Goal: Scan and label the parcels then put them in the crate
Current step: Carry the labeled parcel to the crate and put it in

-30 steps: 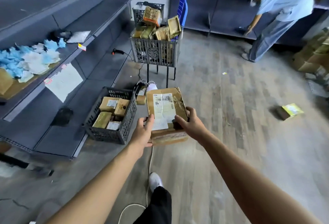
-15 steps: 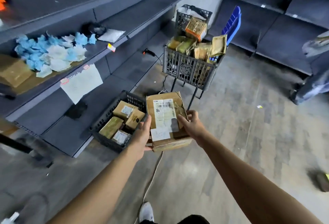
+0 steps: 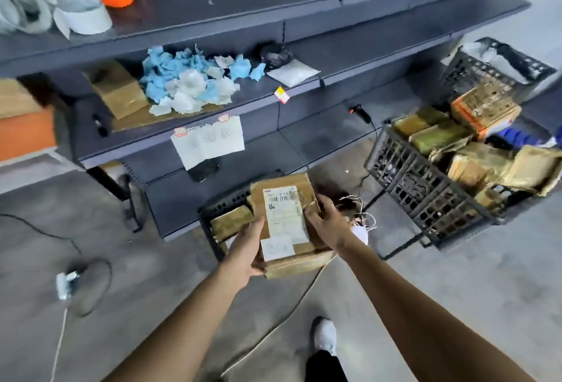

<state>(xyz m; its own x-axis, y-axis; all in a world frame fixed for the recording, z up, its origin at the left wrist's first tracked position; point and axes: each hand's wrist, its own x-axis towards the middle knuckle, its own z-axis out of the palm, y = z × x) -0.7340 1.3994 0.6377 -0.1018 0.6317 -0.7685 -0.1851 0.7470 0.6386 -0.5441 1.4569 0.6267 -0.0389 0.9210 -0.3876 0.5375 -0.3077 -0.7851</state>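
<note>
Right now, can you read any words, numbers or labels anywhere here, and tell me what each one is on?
Nothing reads clearly.
White shipping label on the brown cardboard parcel: barcode and a line of characters, too blurred.
Small white sticker below it: faint print, unreadable.
White paper sheet taped to the grey shelf: three marks, blurred.
Yellow and red tag on the shelf edge: too small.
</note>
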